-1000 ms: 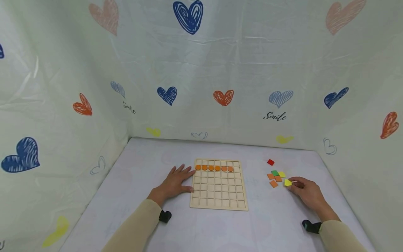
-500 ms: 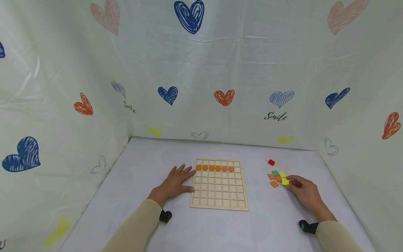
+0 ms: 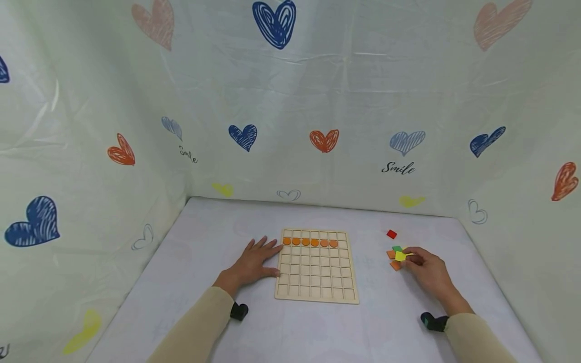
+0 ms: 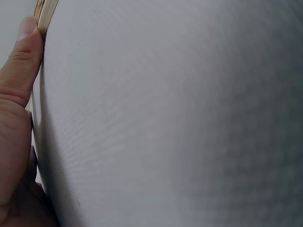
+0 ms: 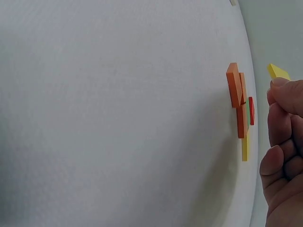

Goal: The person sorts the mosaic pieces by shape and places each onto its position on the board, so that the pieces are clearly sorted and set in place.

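With thumb and fingertips, my right hand (image 3: 428, 272) pinches a yellow square tile (image 3: 400, 256). In the right wrist view this yellow tile (image 5: 278, 72) is lifted off the table, apart from the tiles lying below. Those are orange tiles (image 3: 396, 265), a green tile (image 3: 397, 248) and a second yellow tile (image 5: 245, 149), mostly hidden by the hand in the head view. My left hand (image 3: 248, 265) rests on the table, fingers spread, its fingertips and thumb at the left edge of a wooden grid board (image 3: 317, 298). Round orange pieces (image 3: 305, 242) line the board's second row.
A red tile (image 3: 392, 234) lies alone behind the group. White cloth covers the table (image 3: 313, 333), and a heart-printed curtain (image 3: 290, 101) rises along its back and sides. Table surface lies between the board and the tiles.
My right hand has moved left with the pinched yellow tile, from the right side of the group to over the orange tiles. The left hand and board stay in place.
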A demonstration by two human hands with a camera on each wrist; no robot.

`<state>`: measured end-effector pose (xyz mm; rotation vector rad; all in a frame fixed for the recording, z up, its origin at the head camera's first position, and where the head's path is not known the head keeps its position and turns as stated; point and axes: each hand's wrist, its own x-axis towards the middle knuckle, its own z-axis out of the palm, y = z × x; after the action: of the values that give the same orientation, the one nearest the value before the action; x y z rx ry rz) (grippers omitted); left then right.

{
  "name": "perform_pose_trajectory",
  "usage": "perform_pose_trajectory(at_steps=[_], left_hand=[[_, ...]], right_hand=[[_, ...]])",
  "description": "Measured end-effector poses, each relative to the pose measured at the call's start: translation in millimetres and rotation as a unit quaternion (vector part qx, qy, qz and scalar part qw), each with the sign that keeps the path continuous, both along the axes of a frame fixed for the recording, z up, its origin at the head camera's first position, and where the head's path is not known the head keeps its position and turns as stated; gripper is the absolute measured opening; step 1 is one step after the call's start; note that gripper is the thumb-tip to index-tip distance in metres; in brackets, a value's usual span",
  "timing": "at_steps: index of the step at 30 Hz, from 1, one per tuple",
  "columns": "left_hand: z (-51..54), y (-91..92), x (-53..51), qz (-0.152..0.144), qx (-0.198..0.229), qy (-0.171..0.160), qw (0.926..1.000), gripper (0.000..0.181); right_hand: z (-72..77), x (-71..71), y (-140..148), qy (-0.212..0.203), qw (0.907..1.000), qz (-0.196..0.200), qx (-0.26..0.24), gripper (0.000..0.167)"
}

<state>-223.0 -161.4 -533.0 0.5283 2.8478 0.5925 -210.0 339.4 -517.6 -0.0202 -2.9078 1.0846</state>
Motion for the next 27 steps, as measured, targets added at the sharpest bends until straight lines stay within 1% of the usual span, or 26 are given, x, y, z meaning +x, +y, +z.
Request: perform_pose_trajectory(at_steps=[3, 6, 11, 15, 19, 22, 27], left_hand=[[-0.3, 0.0, -0.2, 0.001, -0.002, 0.001, 1.0, 0.086], [0.2, 0.3, 0.5, 0.002, 0.001, 0.002, 1.0, 0.085], [3.8, 1.7, 2.5, 0.004, 0.005, 0.001, 1.0, 0.085], [5.8, 2.6, 3.6, 0.006, 0.003, -0.002, 1.0, 0.084], [5.8, 2.6, 3.8, 0.007, 0.005, -0.004, 1.0, 0.084], [4.7, 2.4, 3.4, 0.007, 0.004, -0.002, 1.0, 0.084], [3.4, 2.1, 3.2, 0.008, 0.0, 0.0, 1.0, 0.084]], right_hand=[[1.6, -2.3, -6, 0.006, 0.9998, 0.014, -0.011, 0.03], [2.7, -5.0, -13, 0.013, 0.9997, 0.021, -0.007, 0.031], [3.3, -9.5, -27, 0.019, 0.9994, 0.024, -0.014, 0.029], [3.8, -13.7, -38, 0.018, 0.999, 0.026, -0.032, 0.03], [3.3, -17.5, -50, 0.025, 0.9988, 0.028, -0.033, 0.029], [2.7, -20.4, -59, 0.037, 0.9986, 0.03, -0.023, 0.029], [3.1, -24.6, -73, 0.04, 0.9978, 0.041, -0.034, 0.029]])
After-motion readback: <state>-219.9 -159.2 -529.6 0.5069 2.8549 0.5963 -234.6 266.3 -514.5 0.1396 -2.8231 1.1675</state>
